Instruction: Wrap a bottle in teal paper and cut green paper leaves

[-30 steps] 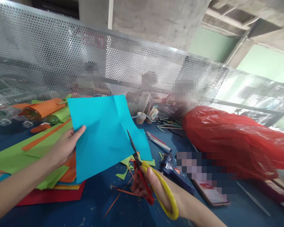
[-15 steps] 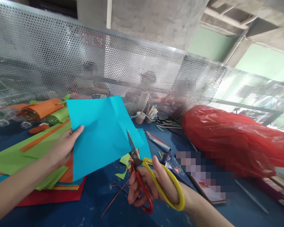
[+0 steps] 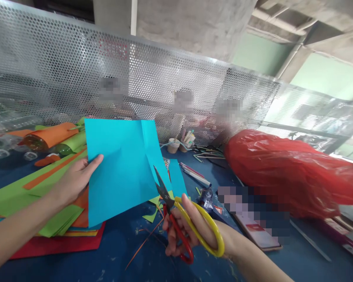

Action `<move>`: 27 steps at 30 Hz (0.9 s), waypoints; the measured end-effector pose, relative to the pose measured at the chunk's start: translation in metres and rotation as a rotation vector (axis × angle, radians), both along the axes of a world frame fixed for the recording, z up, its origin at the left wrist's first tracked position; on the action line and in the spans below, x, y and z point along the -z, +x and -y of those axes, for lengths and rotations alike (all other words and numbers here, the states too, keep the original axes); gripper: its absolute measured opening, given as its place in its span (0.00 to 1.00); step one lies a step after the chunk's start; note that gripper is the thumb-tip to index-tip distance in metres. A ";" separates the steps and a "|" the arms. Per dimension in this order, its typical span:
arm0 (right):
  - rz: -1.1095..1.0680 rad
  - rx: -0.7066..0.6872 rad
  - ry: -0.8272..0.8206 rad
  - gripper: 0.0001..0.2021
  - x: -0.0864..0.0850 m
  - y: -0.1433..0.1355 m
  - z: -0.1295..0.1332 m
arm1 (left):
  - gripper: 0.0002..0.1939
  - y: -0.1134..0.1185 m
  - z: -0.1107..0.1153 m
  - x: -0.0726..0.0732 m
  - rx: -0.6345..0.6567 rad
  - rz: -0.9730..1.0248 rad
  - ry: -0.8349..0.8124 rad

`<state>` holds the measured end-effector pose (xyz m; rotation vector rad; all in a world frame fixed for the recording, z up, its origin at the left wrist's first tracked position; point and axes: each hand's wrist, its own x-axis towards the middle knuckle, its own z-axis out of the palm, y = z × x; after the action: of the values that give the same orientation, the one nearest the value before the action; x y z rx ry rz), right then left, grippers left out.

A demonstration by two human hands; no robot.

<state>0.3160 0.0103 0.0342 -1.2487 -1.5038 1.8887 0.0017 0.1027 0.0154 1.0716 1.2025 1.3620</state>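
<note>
A creased sheet of bright blue paper [image 3: 120, 164] is held up over the table, pinched at its left edge by my left hand [image 3: 76, 178], thumb in front. My right hand [image 3: 191, 227] is wrapped round scissors [image 3: 167, 199] with one yellow and one red handle. The blades are parted and point up and left, at the lower right edge of the sheet. A smaller blue piece [image 3: 177, 178] lies on the table behind the blades. Green scraps [image 3: 150, 217] lie below the held sheet.
Stacked coloured paper [image 3: 10, 192] and paper-wrapped bottles [image 3: 51, 136] are at the left. A red plastic bag [image 3: 276, 172] and a phone [image 3: 257, 231] lie at the right. Cups of pens [image 3: 173, 146] stand by a perforated metal screen [image 3: 170, 74], with people behind it.
The scissor blades are less widely parted than before and have shifted slightly left. The held blue sheet has turned a little, its top right corner moving right.
</note>
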 end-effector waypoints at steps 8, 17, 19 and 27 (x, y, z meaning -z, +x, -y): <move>0.068 0.002 0.153 0.31 -0.005 -0.010 0.003 | 0.20 0.011 0.009 -0.005 0.016 0.065 -0.077; 0.125 -0.055 0.393 0.35 0.007 -0.012 0.002 | 0.20 0.018 0.014 -0.008 0.079 0.193 -0.168; 0.116 -0.029 0.414 0.34 0.008 -0.013 0.002 | 0.20 0.019 0.015 -0.010 0.072 0.204 -0.152; 0.084 0.029 0.403 0.34 0.010 -0.020 0.004 | 0.23 0.020 0.016 -0.011 0.040 0.205 -0.131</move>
<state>0.2962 0.0058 0.0245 -1.1613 -1.7883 1.4322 0.0217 0.0869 0.0268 0.8388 1.0972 1.3090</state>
